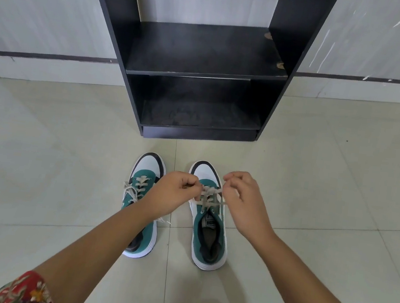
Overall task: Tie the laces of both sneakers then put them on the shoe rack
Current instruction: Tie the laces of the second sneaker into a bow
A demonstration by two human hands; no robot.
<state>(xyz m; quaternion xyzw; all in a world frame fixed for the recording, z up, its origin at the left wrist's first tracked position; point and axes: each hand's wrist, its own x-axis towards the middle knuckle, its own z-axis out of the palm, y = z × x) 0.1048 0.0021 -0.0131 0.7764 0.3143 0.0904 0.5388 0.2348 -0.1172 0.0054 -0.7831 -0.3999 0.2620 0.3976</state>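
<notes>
Here, just left of the left hand, a green-and-white low-top sneaker with a black toe cap (143, 194) is seen on the pale tiled floor (315, 190), its beige laces (130, 190) lying in what looks like a finished bow; its heel is partly covered by the left forearm. The left hand (171, 193) is closed in a pinch, and a strand of the flat beige lace (209, 198) of the second sneaker appears to be held in it. Between the two hands, and under them, the matching green-and-white sneaker (209, 233) is set on the floor, toe pointing away, its lace not yet knotted. The right hand (245, 202) is likewise curled, its fingertips pinched on the other end of that lace, though the exact grip is hidden by the fingers.

Beyond both hands, a tall black wooden shoe rack with two bare shelves (206, 51) is stood against the wall.

The lace is judged soft, limp and light; it is best taken near its ends and kept taut so the loops do not slacken. The sneakers are judged light, with soft uppers over a firm sole, and would best be lifted by the heel collar or with fingers hooked inside the opening.
</notes>
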